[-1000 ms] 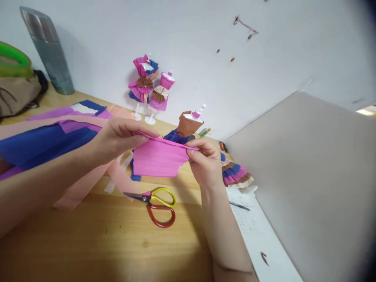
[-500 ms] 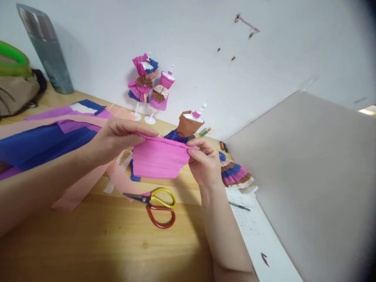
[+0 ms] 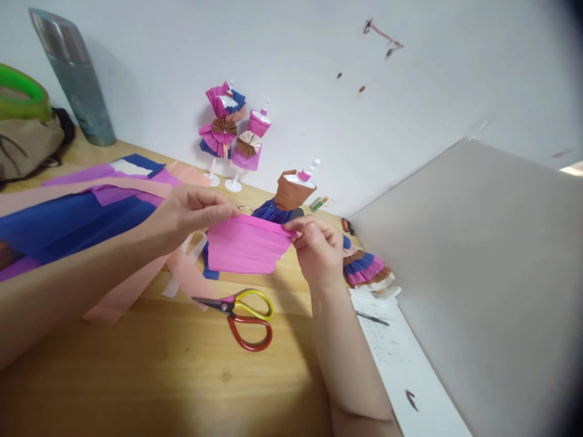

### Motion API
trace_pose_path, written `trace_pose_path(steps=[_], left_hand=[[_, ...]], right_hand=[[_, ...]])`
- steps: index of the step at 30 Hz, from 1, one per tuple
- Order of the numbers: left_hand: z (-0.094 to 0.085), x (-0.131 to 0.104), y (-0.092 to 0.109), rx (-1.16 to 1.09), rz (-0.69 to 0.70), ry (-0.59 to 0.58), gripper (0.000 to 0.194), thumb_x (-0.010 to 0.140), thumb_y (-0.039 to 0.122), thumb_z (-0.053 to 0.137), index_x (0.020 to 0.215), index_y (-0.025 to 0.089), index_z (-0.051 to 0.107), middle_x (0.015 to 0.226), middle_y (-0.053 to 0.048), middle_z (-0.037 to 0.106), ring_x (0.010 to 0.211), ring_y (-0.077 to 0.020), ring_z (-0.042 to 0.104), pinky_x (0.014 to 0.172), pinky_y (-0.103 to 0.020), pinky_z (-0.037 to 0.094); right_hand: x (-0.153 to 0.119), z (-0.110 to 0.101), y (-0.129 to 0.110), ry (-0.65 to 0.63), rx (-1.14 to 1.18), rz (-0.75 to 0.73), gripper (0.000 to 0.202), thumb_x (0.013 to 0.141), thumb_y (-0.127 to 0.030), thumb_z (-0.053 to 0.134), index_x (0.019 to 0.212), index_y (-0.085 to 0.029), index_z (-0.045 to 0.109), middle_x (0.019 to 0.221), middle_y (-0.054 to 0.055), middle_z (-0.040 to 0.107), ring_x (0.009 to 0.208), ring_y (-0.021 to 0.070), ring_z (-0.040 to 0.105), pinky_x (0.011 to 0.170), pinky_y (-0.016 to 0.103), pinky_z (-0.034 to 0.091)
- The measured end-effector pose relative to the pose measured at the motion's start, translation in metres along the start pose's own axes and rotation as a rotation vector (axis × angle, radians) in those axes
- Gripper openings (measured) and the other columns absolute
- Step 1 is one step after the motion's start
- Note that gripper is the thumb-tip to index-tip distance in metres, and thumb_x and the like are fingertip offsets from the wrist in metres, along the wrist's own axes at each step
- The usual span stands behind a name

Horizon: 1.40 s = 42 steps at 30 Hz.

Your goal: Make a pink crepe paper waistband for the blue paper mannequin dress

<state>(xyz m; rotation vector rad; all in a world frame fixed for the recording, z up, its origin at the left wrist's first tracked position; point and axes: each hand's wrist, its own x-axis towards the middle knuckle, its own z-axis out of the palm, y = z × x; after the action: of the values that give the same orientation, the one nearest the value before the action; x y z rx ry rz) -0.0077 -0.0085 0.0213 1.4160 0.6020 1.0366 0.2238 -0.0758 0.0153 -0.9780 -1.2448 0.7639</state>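
A pink piece of crepe paper [image 3: 246,246] is stretched between my hands above the table, its top edge folded into a narrow band. My left hand [image 3: 200,209] pinches the upper left corner between thumb and fingers. At the upper right corner, my right hand [image 3: 319,243] grips the same edge with its fingertips. Below the paper lie scissors [image 3: 232,309] with one yellow and one red handle. Just behind it stands a small dress form [image 3: 296,191] with a brown top and blue skirt.
Two dressed mini forms [image 3: 223,130] stand by the wall. Blue, purple and peach paper sheets [image 3: 82,218] cover the left side, near a bottle [image 3: 79,85] and a bag [image 3: 27,139]. At right are a ruffled striped skirt [image 3: 364,267], a pen [image 3: 373,318] and white paper [image 3: 410,364].
My left hand has slid slightly right along the paper's top edge. My right fingers have shifted on the corner, and the folded band lies flatter.
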Motion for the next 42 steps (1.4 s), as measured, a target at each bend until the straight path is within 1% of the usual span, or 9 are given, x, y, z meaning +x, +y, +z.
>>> trace_pose_path(steps=[2, 6, 10, 12, 19, 22, 31, 37, 42], left_hand=[[0.004, 0.0, 0.002, 0.034, -0.031, 0.037, 0.0, 0.072, 0.017, 0.079, 0.072, 0.017, 0.079, 0.07, 0.0, 0.076, 0.065, -0.0099, 0.062, 0.062, -0.021, 0.047], [0.008, 0.0, 0.002, 0.085, -0.108, 0.108, 0.009, 0.07, 0.017, 0.077, 0.079, 0.016, 0.08, 0.067, -0.001, 0.074, 0.061, -0.0111, 0.061, 0.059, -0.022, 0.048], [0.001, 0.004, -0.004, 0.171, -0.127, 0.083, 0.03, 0.074, 0.024, 0.076, 0.103, 0.018, 0.081, 0.062, 0.001, 0.07, 0.055, -0.0116, 0.06, 0.053, -0.022, 0.046], [-0.003, 0.006, -0.006, 0.184, -0.129, 0.055, 0.032, 0.075, 0.025, 0.075, 0.106, 0.018, 0.08, 0.062, 0.001, 0.07, 0.055, -0.0117, 0.06, 0.052, -0.021, 0.045], [-0.001, 0.007, 0.003, 0.198, -0.204, 0.051, 0.004, 0.07, 0.02, 0.077, 0.073, 0.018, 0.076, 0.059, 0.001, 0.069, 0.054, -0.0114, 0.061, 0.05, -0.02, 0.046], [0.003, 0.007, 0.008, 0.159, -0.227, 0.092, 0.003, 0.069, 0.017, 0.074, 0.067, 0.018, 0.076, 0.057, 0.002, 0.069, 0.052, -0.0088, 0.058, 0.051, -0.018, 0.044], [0.001, 0.003, 0.003, 0.011, -0.273, 0.09, 0.003, 0.066, 0.019, 0.073, 0.068, 0.018, 0.075, 0.06, 0.001, 0.068, 0.056, -0.0079, 0.058, 0.053, -0.016, 0.042], [0.01, 0.002, 0.003, 0.033, -0.304, 0.096, 0.006, 0.071, 0.023, 0.073, 0.071, 0.017, 0.071, 0.062, 0.0, 0.068, 0.058, -0.0107, 0.059, 0.056, -0.021, 0.045], [0.017, 0.0, 0.001, 0.081, -0.223, 0.068, 0.007, 0.073, 0.025, 0.074, 0.075, 0.019, 0.071, 0.064, 0.001, 0.067, 0.059, -0.0117, 0.059, 0.059, -0.024, 0.047]], right_hand=[[-0.001, 0.002, 0.002, 0.021, -0.07, -0.013, 0.014, 0.073, -0.036, 0.08, 0.069, -0.023, 0.078, 0.067, 0.002, 0.073, 0.059, 0.0155, 0.059, 0.055, 0.028, 0.046], [-0.003, 0.006, 0.004, 0.061, -0.189, -0.028, 0.012, 0.07, -0.031, 0.081, 0.069, -0.021, 0.075, 0.065, 0.001, 0.071, 0.057, 0.0136, 0.057, 0.053, 0.026, 0.047], [-0.002, 0.008, 0.004, 0.079, -0.173, -0.011, 0.013, 0.069, -0.026, 0.081, 0.079, -0.021, 0.076, 0.064, 0.0, 0.07, 0.055, 0.0124, 0.059, 0.053, 0.025, 0.049], [-0.002, 0.009, 0.003, 0.083, -0.155, 0.0, 0.017, 0.067, -0.024, 0.081, 0.083, -0.021, 0.077, 0.065, -0.001, 0.072, 0.056, 0.0123, 0.061, 0.054, 0.025, 0.051], [-0.001, 0.011, 0.004, 0.115, -0.23, 0.057, 0.018, 0.065, -0.027, 0.08, 0.081, -0.02, 0.077, 0.067, 0.002, 0.074, 0.057, 0.0138, 0.063, 0.056, 0.027, 0.053], [-0.001, 0.011, 0.003, 0.14, -0.28, 0.051, 0.013, 0.065, -0.028, 0.078, 0.074, -0.019, 0.075, 0.063, 0.001, 0.072, 0.056, 0.0135, 0.061, 0.053, 0.026, 0.05], [-0.002, 0.013, -0.004, 0.071, -0.296, 0.026, 0.011, 0.069, -0.028, 0.073, 0.065, -0.02, 0.067, 0.061, -0.001, 0.067, 0.056, 0.0119, 0.058, 0.054, 0.025, 0.048], [-0.001, 0.004, -0.018, 0.047, -0.323, 0.073, 0.013, 0.069, -0.029, 0.074, 0.066, -0.019, 0.065, 0.053, -0.002, 0.063, 0.048, 0.0115, 0.056, 0.046, 0.024, 0.047], [0.001, -0.008, -0.026, 0.022, -0.345, 0.075, 0.014, 0.07, -0.028, 0.075, 0.066, -0.019, 0.065, 0.052, -0.003, 0.061, 0.045, 0.0115, 0.056, 0.045, 0.025, 0.05]])
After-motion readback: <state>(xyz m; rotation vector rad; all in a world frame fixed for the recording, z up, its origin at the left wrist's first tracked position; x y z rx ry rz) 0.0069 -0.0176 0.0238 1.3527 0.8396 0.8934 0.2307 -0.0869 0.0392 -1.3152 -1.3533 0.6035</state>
